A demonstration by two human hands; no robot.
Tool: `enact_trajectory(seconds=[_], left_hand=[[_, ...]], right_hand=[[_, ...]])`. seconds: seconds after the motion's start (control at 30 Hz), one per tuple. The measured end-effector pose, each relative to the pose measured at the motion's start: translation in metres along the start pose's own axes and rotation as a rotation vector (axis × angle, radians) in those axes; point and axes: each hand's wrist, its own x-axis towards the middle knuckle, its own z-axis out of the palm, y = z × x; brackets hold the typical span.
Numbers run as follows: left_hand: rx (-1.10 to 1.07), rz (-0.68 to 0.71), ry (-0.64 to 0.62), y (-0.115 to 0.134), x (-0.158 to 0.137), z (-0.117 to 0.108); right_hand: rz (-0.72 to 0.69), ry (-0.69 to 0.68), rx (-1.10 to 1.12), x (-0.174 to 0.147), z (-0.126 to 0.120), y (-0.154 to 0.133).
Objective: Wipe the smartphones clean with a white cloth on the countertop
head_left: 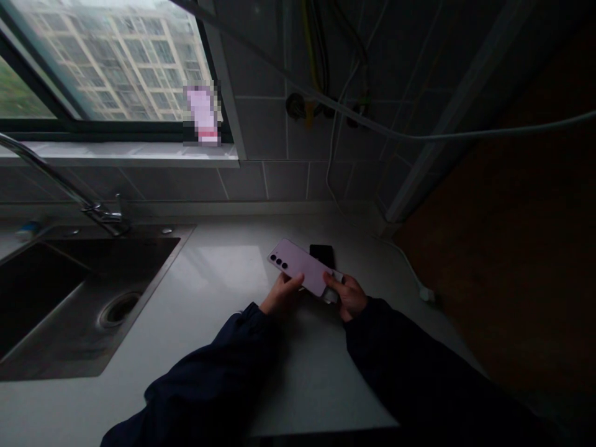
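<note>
A lilac smartphone [300,266] is held over the counter, its back with three camera lenses facing up. My left hand [282,293] grips its near long edge, thumb on the back. My right hand [350,294] holds its right end, thumb pressed on the back. Under the right fingers shows a small whitish, shiny piece [330,295]; I cannot tell what it is. Just behind the phone lies a flat black object [322,254], partly covered by it.
A steel sink [153,282] with a faucet [105,217] is on the left, below a window. The white counter [223,347] runs under my arms. A white cable [428,135] crosses above, and another cable ends in a white plug [426,294] at right.
</note>
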Motion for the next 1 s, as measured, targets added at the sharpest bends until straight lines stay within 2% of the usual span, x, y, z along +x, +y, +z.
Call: enact_trajectory(seconds=[0.1, 0.2, 0.43, 0.57, 0.7, 0.87, 1.0], left_hand=[[0.034, 0.029, -0.126, -0.003, -0.004, 0.002], [0.023, 0.020, -0.200, -0.001, -0.006, 0.002], [0.068, 0.030, -0.101, 0.003, -0.002, -0.002], [-0.024, 0.083, -0.114, 0.004, -0.005, 0.005], [-0.121, 0.068, -0.123, 0.006, -0.007, 0.008], [-0.187, 0.030, -0.099, 0.013, -0.005, 0.005], [-0.215, 0.021, -0.114, 0.018, -0.005, 0.005]], right_hand=[[0.072, -0.067, 0.019, -0.005, 0.001, -0.001], [0.116, -0.109, 0.011, -0.005, -0.003, -0.002], [0.033, -0.137, -0.153, 0.001, -0.011, 0.001], [0.041, -0.207, -0.253, 0.003, -0.013, 0.001], [0.033, -0.247, -0.282, 0.005, -0.014, -0.002], [0.015, -0.210, -0.271, 0.007, -0.014, -0.008], [-0.039, -0.064, -0.199, 0.014, -0.022, -0.010]])
